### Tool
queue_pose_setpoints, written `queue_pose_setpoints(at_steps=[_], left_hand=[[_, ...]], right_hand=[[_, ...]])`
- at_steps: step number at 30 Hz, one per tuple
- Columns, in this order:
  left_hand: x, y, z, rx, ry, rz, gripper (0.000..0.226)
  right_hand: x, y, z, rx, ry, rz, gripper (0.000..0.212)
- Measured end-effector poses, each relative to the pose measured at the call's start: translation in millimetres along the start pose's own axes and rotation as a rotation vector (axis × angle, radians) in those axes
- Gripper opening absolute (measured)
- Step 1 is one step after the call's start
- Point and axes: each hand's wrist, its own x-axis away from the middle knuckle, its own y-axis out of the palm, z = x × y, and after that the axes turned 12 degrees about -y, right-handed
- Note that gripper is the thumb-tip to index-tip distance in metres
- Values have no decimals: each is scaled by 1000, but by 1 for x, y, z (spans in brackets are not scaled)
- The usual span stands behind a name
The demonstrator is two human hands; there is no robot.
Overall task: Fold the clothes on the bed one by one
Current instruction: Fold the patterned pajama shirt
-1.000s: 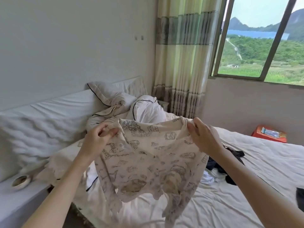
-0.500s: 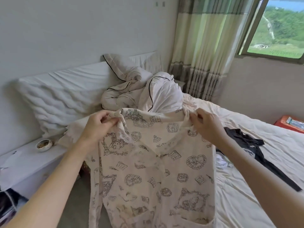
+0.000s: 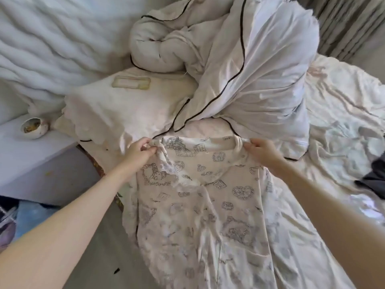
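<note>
1. Cream cotton printed with grey hearts and cartoon figures — the pyjama top (image 3: 210,197) is hanging from both hands, its upper edge stretched between them, and its lower part is draping down over the near edge of the bed (image 3: 343,105).
2. At one end of the neckline the left hand (image 3: 138,152) is pinching the fabric, fingers and thumb curled round a small bunch of it.
3. At the other end the right hand (image 3: 263,152) is gripping the edge in the same way, thumb and fingertips closed on the cloth.
4. Beyond the top a white duvet with black piping (image 3: 239,65) is lying heaped on the bed, just past the neckline.
5. Next to the duvet a cream pillow (image 3: 125,105) is sitting by the wavy white headboard (image 3: 48,42).
6. On the white bedside table (image 3: 25,155) a small bowl (image 3: 34,127) is standing near the pillow's corner.
7. Over at the picture's right edge a dark garment (image 3: 375,176) is lying on the crumpled sheet — well apart from the top.
</note>
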Motion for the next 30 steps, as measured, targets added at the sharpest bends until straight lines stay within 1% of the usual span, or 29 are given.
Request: queue_pose_setpoints(at_steps=[3, 6, 8, 10, 13, 14, 15, 16, 17, 18, 19, 20, 22, 24, 26, 28, 30], left_hand=[[-64, 25, -18, -30, -21, 46, 8], [-120, 49, -23, -43, 29, 111, 10], [-150, 65, -29, -64, 54, 162, 8], [-176, 83, -47, -125, 23, 191, 10], [-200, 102, -77, -292, -93, 154, 21], [-204, 105, -81, -327, -94, 139, 23], [-208, 106, -80, -347, -69, 128, 30], [-211, 107, -77, -368, -35, 127, 40], [-214, 106, -72, -394, -3, 134, 48], [-219, 107, -67, -444, 21, 143, 51], [-223, 107, -61, -497, 33, 150, 48], [-227, 108, -58, -552, 29, 147, 44], [-235, 111, -54, -603, 38, 108, 36], [-241, 113, -53, -581, 51, 89, 29], [-248, 114, -57, -579, 77, 130, 25], [-245, 117, -55, -608, 124, 188, 19], [-245, 123, -56, -610, 154, 208, 12]], right_hand=[[-47, 37, 37, 20, 15, 49, 32], [-88, 58, 61, 30, 16, 119, 43], [-109, 71, 76, 26, 6, 161, 44], [-121, 87, 96, 47, 38, 144, 42], [-126, 110, 129, 83, 140, 46, 33], [-127, 113, 135, 62, 170, 30, 27], [-128, 114, 137, 24, 194, 28, 19], [-131, 114, 137, -5, 195, 37, 16], [-134, 113, 135, -7, 164, 42, 23], [-139, 112, 132, 7, 118, 31, 32], [-144, 112, 130, 34, 73, -6, 38], [-149, 114, 127, 80, 43, -61, 38], [-161, 118, 128, 233, 26, -187, 30], [-171, 121, 131, 287, 31, -245, 20], [-177, 122, 133, 249, 23, -194, 14], [-180, 125, 138, 231, 16, -131, 13], [-181, 132, 144, 259, 35, -124, 13]])
